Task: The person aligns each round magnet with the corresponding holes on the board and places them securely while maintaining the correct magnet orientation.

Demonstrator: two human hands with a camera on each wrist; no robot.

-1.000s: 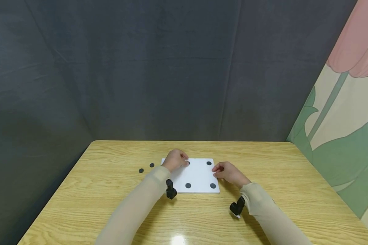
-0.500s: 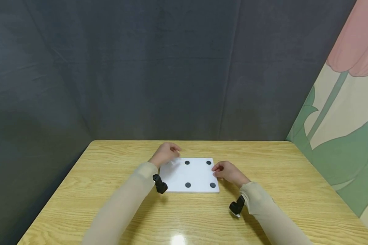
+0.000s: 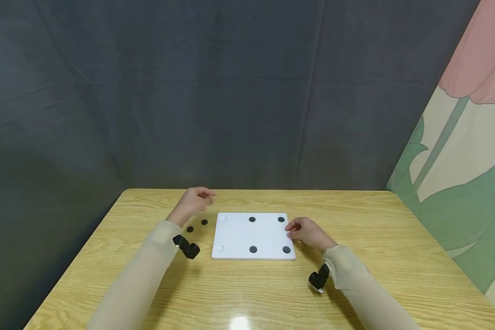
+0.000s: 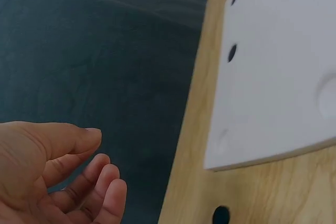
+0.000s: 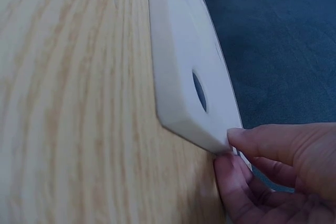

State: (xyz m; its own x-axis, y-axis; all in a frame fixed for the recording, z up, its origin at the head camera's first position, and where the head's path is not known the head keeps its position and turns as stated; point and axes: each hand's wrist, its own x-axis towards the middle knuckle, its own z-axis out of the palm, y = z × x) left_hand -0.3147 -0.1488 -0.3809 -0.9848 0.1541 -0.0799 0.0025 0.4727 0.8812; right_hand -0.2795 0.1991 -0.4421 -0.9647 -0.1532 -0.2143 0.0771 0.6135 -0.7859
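A white rectangular board (image 3: 270, 234) lies on the table, with black round discs (image 3: 253, 249) in its middle and right recesses. At its left side are two bare shallow recesses (image 3: 220, 249). Two loose black discs (image 3: 204, 222) lie on the table left of the board. My left hand (image 3: 193, 201) hovers above and behind these loose discs, holding nothing; in the left wrist view its fingers (image 4: 107, 182) are loosely bent and apart from the thumb. My right hand (image 3: 307, 233) holds the board's right edge, thumb and curled forefinger meeting at the rim in the right wrist view.
The wooden table (image 3: 247, 293) ends at a dark curtain (image 3: 231, 101) behind the board. A panel with a painted flower (image 3: 462, 183) stands along the right side. A small black camera (image 3: 187, 247) sits on each wrist.
My left hand has moved left from the board's top middle disc, off the board and over towards the loose discs. My right hand has stayed at the board's right edge.
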